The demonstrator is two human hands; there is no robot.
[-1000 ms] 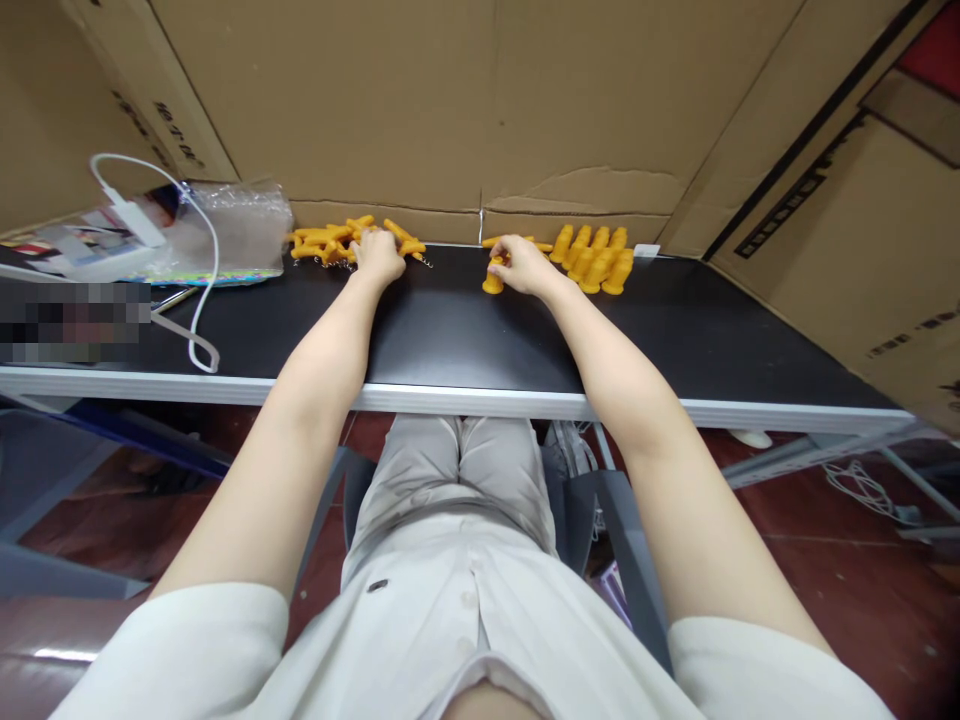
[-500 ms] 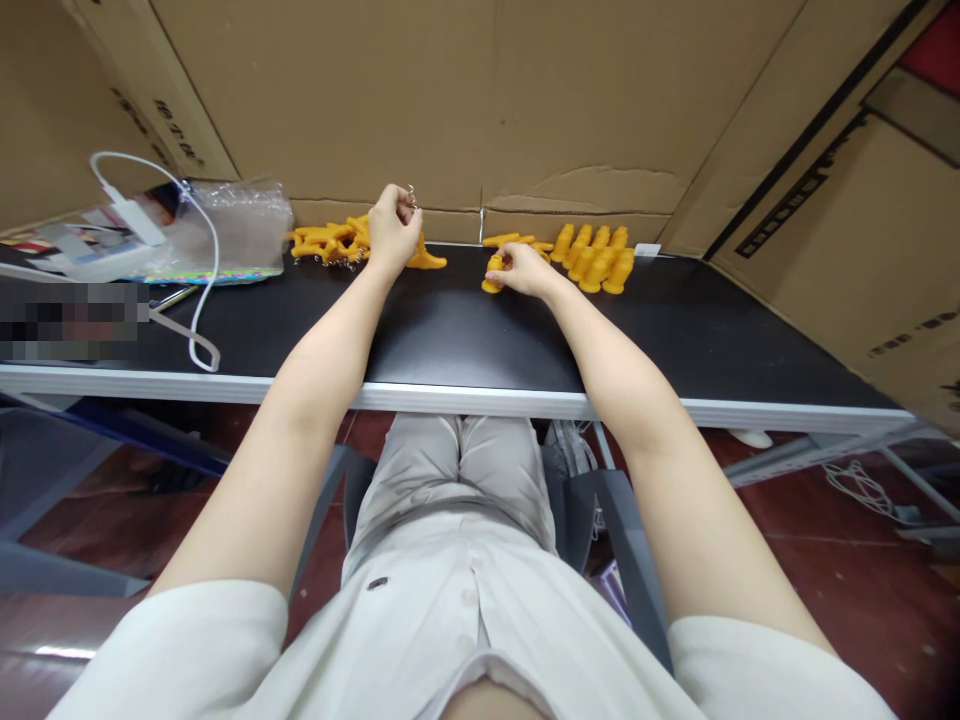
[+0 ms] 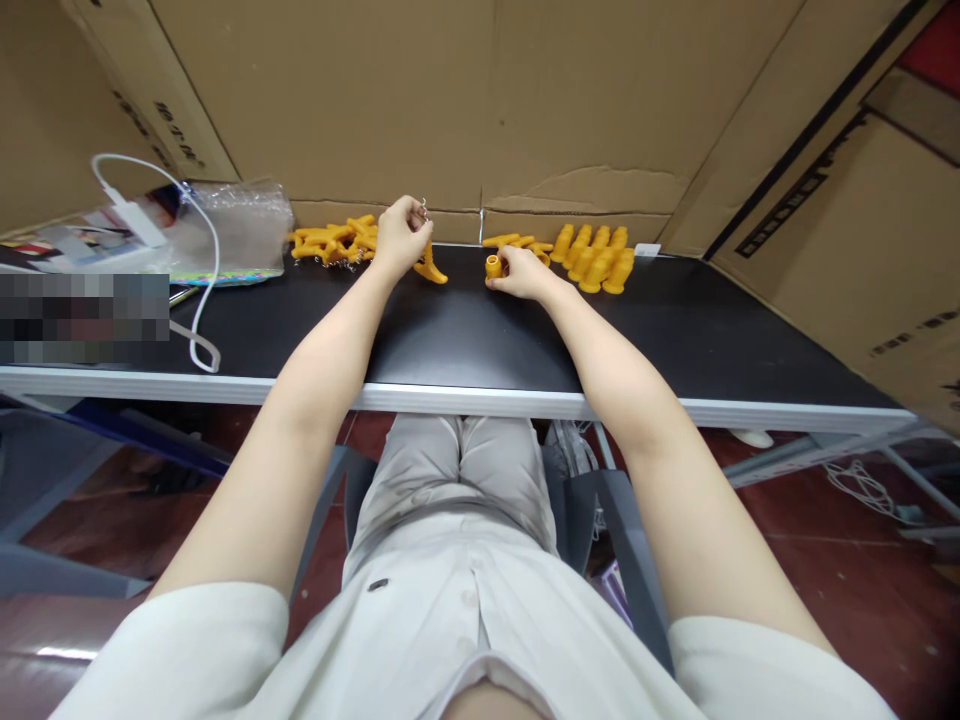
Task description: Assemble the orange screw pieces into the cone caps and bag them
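Note:
My left hand (image 3: 401, 235) is closed in a pinch on a small metal ring at the top of a yellow plastic piece (image 3: 431, 270), which hangs down to the black table (image 3: 450, 330). Just left of it lies a pile of several similar yellow pieces (image 3: 330, 242). My right hand (image 3: 521, 272) is closed on a short yellow tube-shaped part (image 3: 493, 266), its open end facing me. To the right stands a cluster of several yellow ribbed parts (image 3: 596, 262), with a few flat yellow pieces (image 3: 514, 241) behind my right hand.
A clear plastic bag (image 3: 240, 225), a white charger and cable (image 3: 187, 260) and papers lie at the table's left. Cardboard walls (image 3: 480, 100) close in the back and the right side. The table's metal front edge (image 3: 480, 400) runs above my knees.
My left hand left the pile and lifted a yellow piece by its ring, drifting right. My right hand turned the yellow tube so its open end faces me.

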